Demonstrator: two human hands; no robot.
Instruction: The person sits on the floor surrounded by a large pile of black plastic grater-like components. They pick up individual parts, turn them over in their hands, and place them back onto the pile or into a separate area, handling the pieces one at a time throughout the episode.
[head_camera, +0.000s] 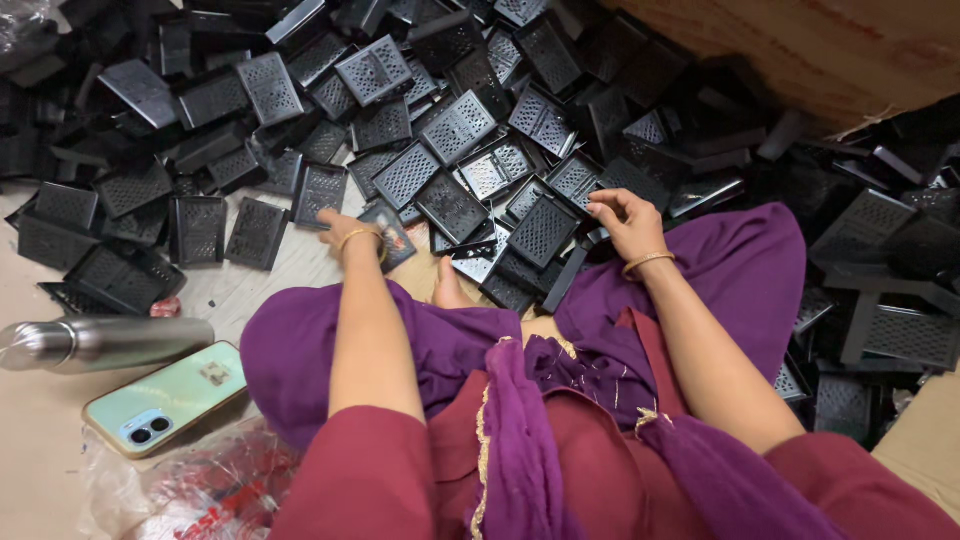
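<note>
— Where the left hand (345, 228) comes down on the floor, what is under it?

— One flat black perforated panel (392, 236), lying at the near edge of the pile of black plastic grille pieces (450, 130). The fingers rest on it, spread and low; whether they grip it I cannot tell, since the wrist and a gold bangle (362, 238) hide part of the hand.

— And the right hand (622, 218)?

— Its fingers are curled together on the edge of a tilted black grille piece (545, 230), just beside the purple cloth over the knee (740, 270).

— What crowds the hands?

— The pile itself. Panels lie overlapped at every angle, some face up and showing mesh, some on edge, so each piece is touching or half covered by neighbours. A bare foot (448, 290) shows between the two arms, right against the nearest pieces.

— Anything else about?

— On the person's left, a steel flask (100, 342) lies on its side, near a pale green phone (165, 397) lying back up. A crumpled clear plastic bag with red print (200, 490) lies just below the phone; its contents cannot be made out. A brown cardboard box wall (820, 50) stands at the upper right, with grille pieces heaped against its foot.
</note>
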